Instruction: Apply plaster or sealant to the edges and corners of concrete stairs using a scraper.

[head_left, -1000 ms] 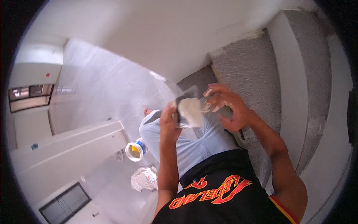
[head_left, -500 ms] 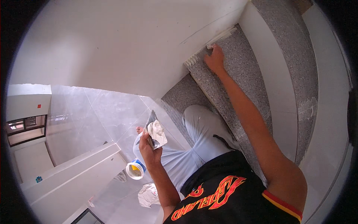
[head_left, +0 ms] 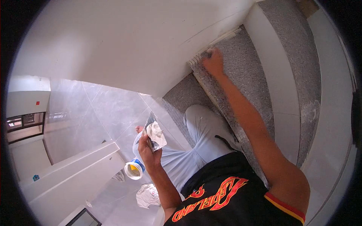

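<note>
My left hand (head_left: 150, 152) grips a flat metal putty blade (head_left: 149, 119) low over my left leg. A thick lump of white putty (head_left: 155, 134) sits on the blade's face. My right hand (head_left: 214, 63) reaches out to the joint where the speckled grey stair tread (head_left: 241, 62) meets the white wall (head_left: 124, 45). Its fingers are closed and slightly smeared by motion; something small and dark shows at the fingertips, too blurred to name. Along that joint runs a pale, uneven putty strip (head_left: 228, 35), with streaks spread onto the tread beside my hand.
On the tiled floor (head_left: 109, 113) to the left stands an open white tub (head_left: 134, 170) with blue and yellow on it. A crumpled white cloth or bag (head_left: 148, 196) lies nearer me. More curved steps (head_left: 288, 45) rise on the right, and a low white ledge (head_left: 71, 165) runs at left.
My right hand has moved slightly left and nearer along the joint. The left hand with the putty blade is almost still, while the whole view has shifted a little.
</note>
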Available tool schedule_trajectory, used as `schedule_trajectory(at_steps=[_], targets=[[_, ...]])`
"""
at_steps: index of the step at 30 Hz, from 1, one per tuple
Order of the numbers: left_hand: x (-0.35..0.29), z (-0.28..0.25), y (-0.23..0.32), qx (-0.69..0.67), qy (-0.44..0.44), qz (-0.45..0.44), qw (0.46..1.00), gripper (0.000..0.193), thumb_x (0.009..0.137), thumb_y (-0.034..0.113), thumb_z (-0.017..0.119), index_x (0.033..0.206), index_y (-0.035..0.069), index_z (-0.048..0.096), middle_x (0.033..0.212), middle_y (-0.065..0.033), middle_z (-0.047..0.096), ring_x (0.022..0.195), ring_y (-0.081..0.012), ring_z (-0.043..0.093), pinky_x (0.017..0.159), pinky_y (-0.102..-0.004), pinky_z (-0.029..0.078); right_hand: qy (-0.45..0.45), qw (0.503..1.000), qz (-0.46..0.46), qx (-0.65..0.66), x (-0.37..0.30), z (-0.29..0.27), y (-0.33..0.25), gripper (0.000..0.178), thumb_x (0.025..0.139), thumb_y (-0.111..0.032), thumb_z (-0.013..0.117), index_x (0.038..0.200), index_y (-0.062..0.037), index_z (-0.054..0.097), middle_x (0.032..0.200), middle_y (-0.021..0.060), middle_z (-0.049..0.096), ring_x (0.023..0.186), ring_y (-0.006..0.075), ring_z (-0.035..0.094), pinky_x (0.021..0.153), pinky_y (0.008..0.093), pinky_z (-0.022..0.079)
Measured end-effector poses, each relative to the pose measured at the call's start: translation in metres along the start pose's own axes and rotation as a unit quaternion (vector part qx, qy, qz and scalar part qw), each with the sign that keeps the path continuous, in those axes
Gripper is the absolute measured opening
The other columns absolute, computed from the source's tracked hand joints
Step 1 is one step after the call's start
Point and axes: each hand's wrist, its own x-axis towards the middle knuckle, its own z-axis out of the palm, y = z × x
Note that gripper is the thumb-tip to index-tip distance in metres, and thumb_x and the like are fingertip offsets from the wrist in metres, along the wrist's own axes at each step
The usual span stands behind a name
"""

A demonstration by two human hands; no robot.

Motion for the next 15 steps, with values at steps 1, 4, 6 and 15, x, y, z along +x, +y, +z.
schedule_trajectory(at_steps=[1,4,6,15], targets=[[0.001,0.001,-0.002,-0.003,-0.015,-0.004,1.0,0.026,0.08,0.013,0.047,0.101,-0.001,0.053,0.093,-0.0095,0.06,0.081,-0.0191,0.06,0.07,-0.0273,0.051,0.048,0.997,-0.012,-0.052,0.013,-0.004,0.017,0.063,0.065,-0.022,0.061,0.114,0.01,0.04,0.115,0.0268,0.044,0.11,0.0394,0.04,0.098,0.0468,0.023],[0.004,0.002,-0.007,-0.036,-0.031,-0.018,0.999,0.03,0.08,0.012,0.046,0.106,-0.002,0.05,0.096,-0.0113,0.059,0.082,-0.02,0.06,0.072,-0.0286,0.05,0.119,0.984,-0.067,-0.117,0.029,-0.001,0.036,0.048,0.067,-0.018,0.06,0.105,0.0063,0.045,0.108,0.0253,0.046,0.106,0.0388,0.042,0.095,0.0503,0.024],[0.005,-0.003,-0.006,-0.023,-0.036,-0.01,0.999,0.031,0.08,0.012,0.046,0.107,-0.003,0.049,0.097,-0.0119,0.059,0.083,-0.0202,0.06,0.073,-0.0291,0.05,0.058,0.987,-0.049,-0.139,0.02,0.013,0.017,0.056,0.066,-0.022,0.061,0.11,0.0081,0.042,0.113,0.0264,0.044,0.109,0.0387,0.04,0.097,0.0495,0.023],[0.0,0.002,-0.003,0.015,-0.046,-0.011,0.999,0.028,0.081,0.014,0.045,0.104,-0.001,0.051,0.094,-0.0105,0.06,0.08,-0.018,0.061,0.067,-0.0279,0.052,-0.064,0.974,-0.109,-0.188,-0.068,0.059,-0.074,0.062,0.064,-0.02,0.058,0.115,0.0101,0.039,0.122,0.0283,0.038,0.121,0.0392,0.028,0.101,0.0514,0.013]])
